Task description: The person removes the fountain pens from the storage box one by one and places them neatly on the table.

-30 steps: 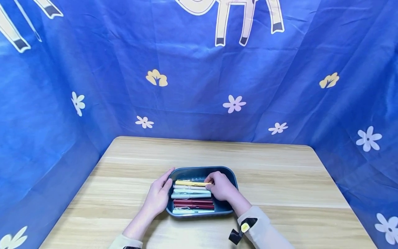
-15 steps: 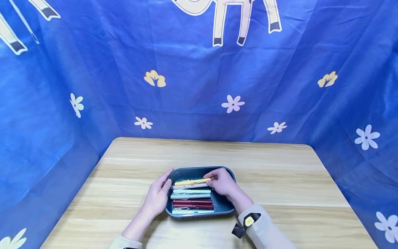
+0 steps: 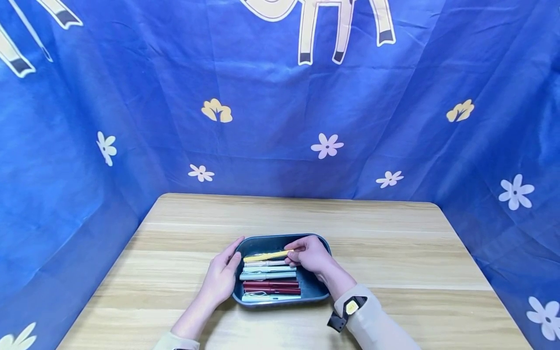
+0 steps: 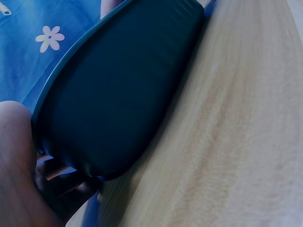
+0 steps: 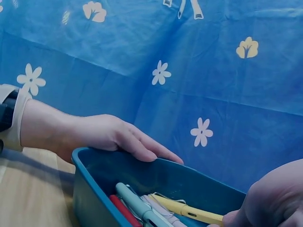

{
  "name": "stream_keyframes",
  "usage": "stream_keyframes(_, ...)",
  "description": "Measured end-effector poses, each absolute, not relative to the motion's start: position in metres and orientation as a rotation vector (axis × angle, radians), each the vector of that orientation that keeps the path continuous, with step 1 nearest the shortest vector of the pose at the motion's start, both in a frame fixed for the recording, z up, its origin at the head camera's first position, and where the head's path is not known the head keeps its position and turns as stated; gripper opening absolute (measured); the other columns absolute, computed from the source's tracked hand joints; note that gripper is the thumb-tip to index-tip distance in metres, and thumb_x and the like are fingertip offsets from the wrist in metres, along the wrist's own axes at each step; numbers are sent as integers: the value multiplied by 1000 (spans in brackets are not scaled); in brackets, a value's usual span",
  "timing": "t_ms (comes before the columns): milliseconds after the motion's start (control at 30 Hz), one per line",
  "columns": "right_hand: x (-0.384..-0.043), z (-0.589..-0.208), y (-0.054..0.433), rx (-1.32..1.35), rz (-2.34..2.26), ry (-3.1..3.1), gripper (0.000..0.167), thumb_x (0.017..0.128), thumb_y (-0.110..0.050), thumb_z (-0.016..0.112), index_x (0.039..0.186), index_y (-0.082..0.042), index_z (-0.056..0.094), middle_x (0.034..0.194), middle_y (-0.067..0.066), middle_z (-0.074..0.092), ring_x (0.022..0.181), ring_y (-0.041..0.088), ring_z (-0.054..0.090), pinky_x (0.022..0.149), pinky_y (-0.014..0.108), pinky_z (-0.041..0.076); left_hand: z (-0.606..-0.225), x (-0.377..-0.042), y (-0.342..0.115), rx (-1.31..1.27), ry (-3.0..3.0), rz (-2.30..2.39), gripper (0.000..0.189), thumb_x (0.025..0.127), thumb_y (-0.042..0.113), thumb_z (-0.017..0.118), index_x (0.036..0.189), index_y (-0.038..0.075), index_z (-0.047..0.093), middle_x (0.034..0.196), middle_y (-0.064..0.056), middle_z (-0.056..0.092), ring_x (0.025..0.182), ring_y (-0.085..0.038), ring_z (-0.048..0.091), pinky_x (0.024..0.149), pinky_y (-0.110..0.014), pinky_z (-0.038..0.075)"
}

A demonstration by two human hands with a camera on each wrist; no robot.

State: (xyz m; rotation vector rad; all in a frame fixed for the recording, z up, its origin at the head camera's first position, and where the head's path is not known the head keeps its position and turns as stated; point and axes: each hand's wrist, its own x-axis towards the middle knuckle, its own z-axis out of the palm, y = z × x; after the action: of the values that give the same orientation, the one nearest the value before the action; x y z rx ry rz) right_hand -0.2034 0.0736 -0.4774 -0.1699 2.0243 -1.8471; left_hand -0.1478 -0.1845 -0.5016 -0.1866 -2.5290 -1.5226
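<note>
The left hand (image 3: 222, 276) grips the left end of the tray (image 3: 314, 291), probably steadying it on the desk (image 3: 372, 243), while the right hand (image 3: 311, 253) pinches the yellow pen (image 3: 264, 256) inside by its right end, where bare space likely leaves room to grasp.

tray (image 3: 316, 290) on table (image 3: 393, 253) | pens (image 3: 271, 275) inside | left hand (image 3: 222, 278) at left end | right hand (image 3: 314, 256) at pens' right ends | curtain (image 3: 262, 131) behind

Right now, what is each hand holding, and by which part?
The right hand pinches the yellow pen by its right end; the left hand grips the tray at its left end.
</note>
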Motion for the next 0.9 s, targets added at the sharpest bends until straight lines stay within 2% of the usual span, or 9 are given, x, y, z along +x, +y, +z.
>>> stream_keyframes(100, -204, -479, 73, -115, -1929, 1914, 22, 99, 17, 60, 120, 22, 65, 97, 29, 75, 85, 27, 78, 82, 35, 65, -501, -148, -184, -184, -2531, -1517, 45, 112, 9, 46, 157, 2, 50, 155, -22, 51, 146, -40, 44, 123, -58, 32)
stream_keyframes(267, -205, -479, 73, -82, -2015, 1823, 23, 98, 19, 59, 120, 24, 62, 98, 34, 73, 87, 31, 78, 85, 37, 64, -502, -147, -185, -180, -2531, -1524, 45, 113, 9, 46, 157, 3, 49, 155, -21, 51, 146, -40, 44, 123, -58, 32)
stream_keyframes(900, -206, -474, 82, -70, -2117, 1679, 27, 96, 19, 63, 121, 25, 62, 97, 30, 75, 83, 22, 78, 86, 34, 64, -502, -149, -186, -190, -2529, -1528, 45, 112, 7, 47, 156, 2, 50, 154, -22, 52, 145, -41, 44, 122, -58, 32)
